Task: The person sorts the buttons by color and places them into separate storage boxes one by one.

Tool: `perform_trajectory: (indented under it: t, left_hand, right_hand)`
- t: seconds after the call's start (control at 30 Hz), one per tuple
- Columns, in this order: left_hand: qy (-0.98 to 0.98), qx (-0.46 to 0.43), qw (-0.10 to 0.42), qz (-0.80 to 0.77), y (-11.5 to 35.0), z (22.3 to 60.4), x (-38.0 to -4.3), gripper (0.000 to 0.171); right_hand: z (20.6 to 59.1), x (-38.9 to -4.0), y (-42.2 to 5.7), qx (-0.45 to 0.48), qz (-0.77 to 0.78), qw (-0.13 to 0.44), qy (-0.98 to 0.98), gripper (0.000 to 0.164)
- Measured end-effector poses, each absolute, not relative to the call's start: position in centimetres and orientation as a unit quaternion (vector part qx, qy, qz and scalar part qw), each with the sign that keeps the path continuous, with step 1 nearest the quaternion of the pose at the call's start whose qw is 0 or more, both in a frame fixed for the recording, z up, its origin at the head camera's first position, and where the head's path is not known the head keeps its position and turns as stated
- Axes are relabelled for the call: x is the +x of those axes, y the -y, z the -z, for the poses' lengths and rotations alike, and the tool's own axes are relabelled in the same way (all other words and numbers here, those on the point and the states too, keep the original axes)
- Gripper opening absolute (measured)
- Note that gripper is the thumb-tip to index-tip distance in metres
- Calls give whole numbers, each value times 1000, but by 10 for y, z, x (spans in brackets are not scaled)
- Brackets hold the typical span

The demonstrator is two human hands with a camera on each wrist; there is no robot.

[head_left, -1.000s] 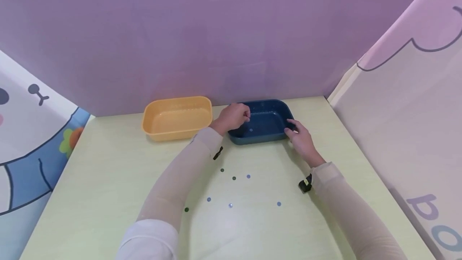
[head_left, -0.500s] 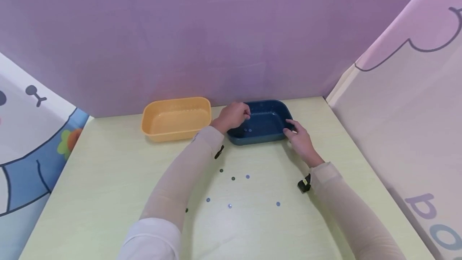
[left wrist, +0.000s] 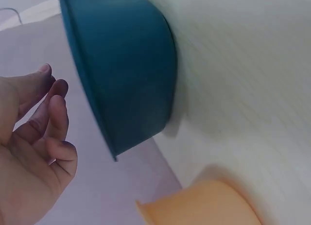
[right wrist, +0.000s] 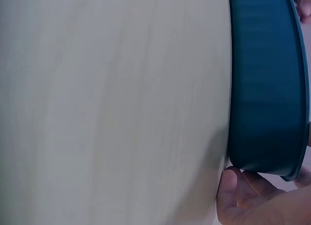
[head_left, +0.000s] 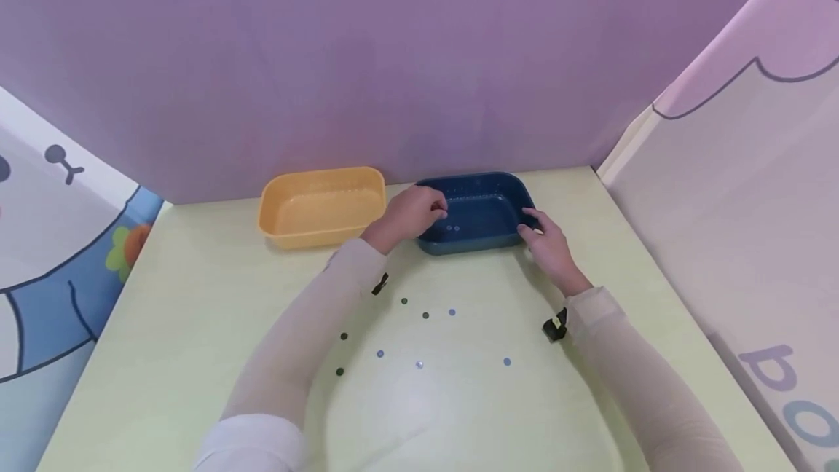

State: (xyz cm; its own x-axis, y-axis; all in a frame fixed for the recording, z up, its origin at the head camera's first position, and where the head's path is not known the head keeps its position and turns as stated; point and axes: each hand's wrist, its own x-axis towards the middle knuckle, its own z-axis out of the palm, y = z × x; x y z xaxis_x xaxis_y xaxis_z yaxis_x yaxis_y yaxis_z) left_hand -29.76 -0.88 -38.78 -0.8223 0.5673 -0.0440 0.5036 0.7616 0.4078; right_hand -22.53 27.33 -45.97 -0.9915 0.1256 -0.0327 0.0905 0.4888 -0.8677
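Observation:
In the head view my left hand (head_left: 408,213) hangs over the left end of a dark blue tray (head_left: 481,241). Its fingers are curled with the thumb close to the index fingertip. The left wrist view shows no object between these fingertips, which stand beside the rim of the blue tray (left wrist: 121,74). Two small bluish discs (head_left: 457,229) lie on the tray floor near that hand. My right hand (head_left: 552,250) holds the tray's right end, index finger at the rim and thumb on the near corner. In the right wrist view its thumb (right wrist: 227,186) is low beside the tray wall.
A yellow tray (head_left: 314,240) stands left of the blue one, against the purple backdrop (head_left: 419,57). Several small discs, dark green (head_left: 339,371) and blue (head_left: 507,362), lie scattered on the pale table (head_left: 459,421) between my forearms. Printed side panels flank the table.
A second disc has appeared on the blue tray's floor beside the first. My left hand has shifted slightly left, and its forearm uncovers another dark disc. The right hand keeps its place.

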Motion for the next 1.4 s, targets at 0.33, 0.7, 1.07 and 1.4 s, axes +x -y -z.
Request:
perform_trajectory:
  t: [0.33, 0.7, 1.07, 1.4]
  left_hand:
    - [-925, 336, 79, -161, 20, 385, -256, 19]
    - [-905, 369, 89, -190, 10, 401, -229, 18]
    - [-896, 391, 105, -180, 8, 414, -210, 14]
    - [-894, 394, 132, -168, 8, 429, -202, 10]
  right_hand:
    - [458, -226, -272, -59, -498, 19, 865, 54]
    - [457, -224, -274, -62, -502, 10, 863, 54]
    - [459, -226, -273, -62, -503, 13, 862, 54]
    - [457, -225, -274, -60, -507, 6, 860, 54]
